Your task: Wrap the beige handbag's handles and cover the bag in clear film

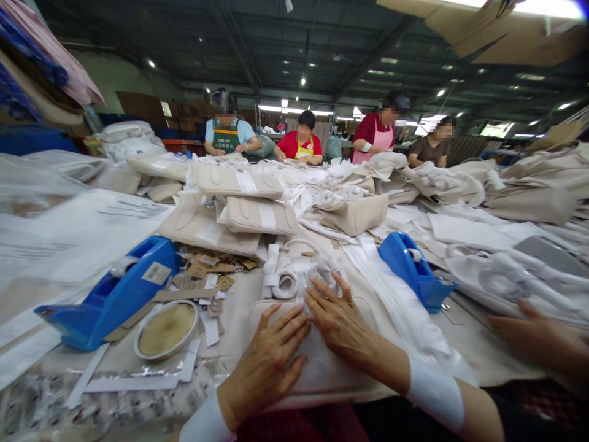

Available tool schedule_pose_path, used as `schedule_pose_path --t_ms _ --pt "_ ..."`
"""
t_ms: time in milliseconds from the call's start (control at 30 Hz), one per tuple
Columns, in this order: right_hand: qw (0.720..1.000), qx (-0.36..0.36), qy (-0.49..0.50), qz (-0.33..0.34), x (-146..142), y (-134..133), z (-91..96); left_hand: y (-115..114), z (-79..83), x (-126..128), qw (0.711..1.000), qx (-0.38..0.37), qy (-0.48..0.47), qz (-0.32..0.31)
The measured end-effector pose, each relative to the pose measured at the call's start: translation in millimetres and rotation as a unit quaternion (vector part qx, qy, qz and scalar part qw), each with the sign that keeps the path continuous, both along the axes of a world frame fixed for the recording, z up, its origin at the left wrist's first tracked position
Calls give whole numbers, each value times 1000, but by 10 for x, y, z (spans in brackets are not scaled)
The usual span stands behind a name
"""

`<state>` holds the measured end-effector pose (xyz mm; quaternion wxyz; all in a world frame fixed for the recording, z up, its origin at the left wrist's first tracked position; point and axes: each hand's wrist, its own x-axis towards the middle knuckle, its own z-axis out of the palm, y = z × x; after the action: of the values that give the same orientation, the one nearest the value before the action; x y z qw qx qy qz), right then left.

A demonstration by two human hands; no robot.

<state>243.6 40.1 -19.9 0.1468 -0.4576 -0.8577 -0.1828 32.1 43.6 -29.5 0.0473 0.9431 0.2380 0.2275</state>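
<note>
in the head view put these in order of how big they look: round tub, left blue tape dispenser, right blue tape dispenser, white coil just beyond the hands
1. Left blue tape dispenser
2. Right blue tape dispenser and round tub: too close to rank
3. White coil

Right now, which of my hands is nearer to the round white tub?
Left: your left hand rests on the beige bag, to the right of the round white tub; your right hand is farther right.
</note>
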Motion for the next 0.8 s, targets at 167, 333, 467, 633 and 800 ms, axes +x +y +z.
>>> schedule_pose_path --t_ms 167,333,467,633,800 --pt "1000 8 -19 -1 -1 157 76 19 -2 1 999 25 39 1" --pt "998 0 -62 -6 -28 317 108 20 -33 -9 998 27 53 -2" --pt "998 10 -38 -58 -42 388 216 7 -29 -22 998 22 53 1" --pt "988 45 67 -129 50 234 253 -24 37 -26 999 -10 46 -5" --pt "978 86 144 -124 352 -39 140 -60 83 -52 999 -50 9 2"
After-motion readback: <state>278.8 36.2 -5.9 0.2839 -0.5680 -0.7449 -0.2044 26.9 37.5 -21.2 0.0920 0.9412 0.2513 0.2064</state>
